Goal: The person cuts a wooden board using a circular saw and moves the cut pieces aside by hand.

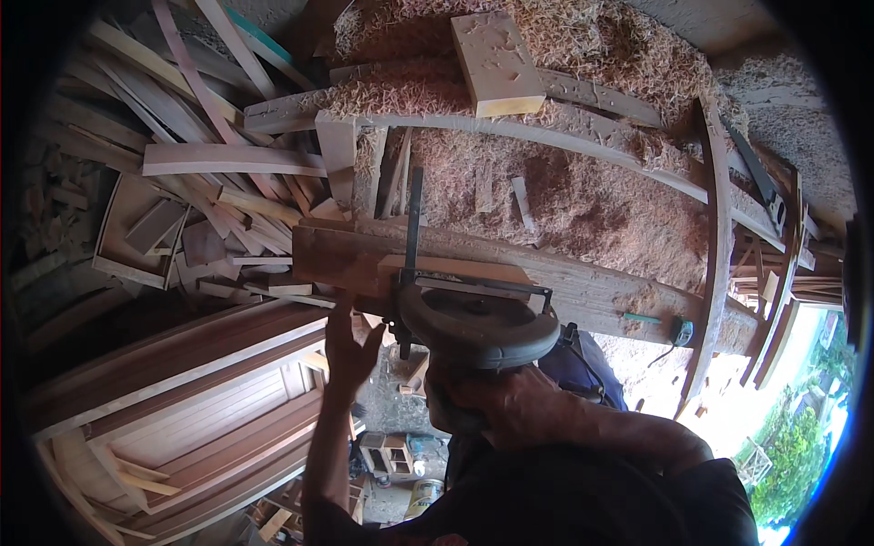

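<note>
My left hand (350, 350) is open, thumb spread from the fingers, its fingertips by the left end of a thick timber beam (592, 273). My right hand (492, 396) is up against the underside of a tool with a rounded grey rim (482, 341), apparently gripping it; the rim hides the fingers. The tool lies along the beam's near edge, beside a short light wooden block (464, 267). An upright black metal bar (415, 214) crosses the beam at the tool's left end. The tool's exact kind is unclear.
Wood shavings (583, 191) heap behind the beam. Another wood block (496, 59) rests on the far beam. Loose planks (182, 82) pile at left, above a wooden frame (182, 400). A tape measure (680, 330) lies at right; a handsaw (760, 177) stands beyond.
</note>
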The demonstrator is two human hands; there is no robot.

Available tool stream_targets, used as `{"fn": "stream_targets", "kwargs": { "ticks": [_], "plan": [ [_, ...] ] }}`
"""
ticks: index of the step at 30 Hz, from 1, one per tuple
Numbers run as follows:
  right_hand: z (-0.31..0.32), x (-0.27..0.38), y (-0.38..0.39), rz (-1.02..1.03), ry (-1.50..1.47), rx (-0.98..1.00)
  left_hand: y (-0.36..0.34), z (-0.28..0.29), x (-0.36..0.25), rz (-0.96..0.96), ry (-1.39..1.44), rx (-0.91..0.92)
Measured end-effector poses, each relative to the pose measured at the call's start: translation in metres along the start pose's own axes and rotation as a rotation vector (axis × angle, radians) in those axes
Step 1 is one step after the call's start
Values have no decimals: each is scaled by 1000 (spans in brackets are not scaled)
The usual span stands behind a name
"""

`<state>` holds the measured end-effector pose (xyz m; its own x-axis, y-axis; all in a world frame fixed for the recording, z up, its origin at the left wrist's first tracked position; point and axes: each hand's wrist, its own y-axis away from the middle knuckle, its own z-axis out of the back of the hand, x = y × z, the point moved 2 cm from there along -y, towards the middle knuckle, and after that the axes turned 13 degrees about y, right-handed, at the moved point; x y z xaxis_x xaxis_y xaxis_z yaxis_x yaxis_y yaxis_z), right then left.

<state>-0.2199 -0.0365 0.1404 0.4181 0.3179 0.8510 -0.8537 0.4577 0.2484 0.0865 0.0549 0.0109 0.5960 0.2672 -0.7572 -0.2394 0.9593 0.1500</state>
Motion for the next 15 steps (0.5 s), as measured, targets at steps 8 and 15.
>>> {"fn": "stream_targets", "kwargs": {
  "ticks": [8, 15],
  "plan": [
    [-7, -3, 0, -20, 28, -15, 82, -74, -191, 603, 550, -32],
    [2, 5, -5, -50, 31, 46, 136, -105, -164, 583, 456, -99]
  ]
}}
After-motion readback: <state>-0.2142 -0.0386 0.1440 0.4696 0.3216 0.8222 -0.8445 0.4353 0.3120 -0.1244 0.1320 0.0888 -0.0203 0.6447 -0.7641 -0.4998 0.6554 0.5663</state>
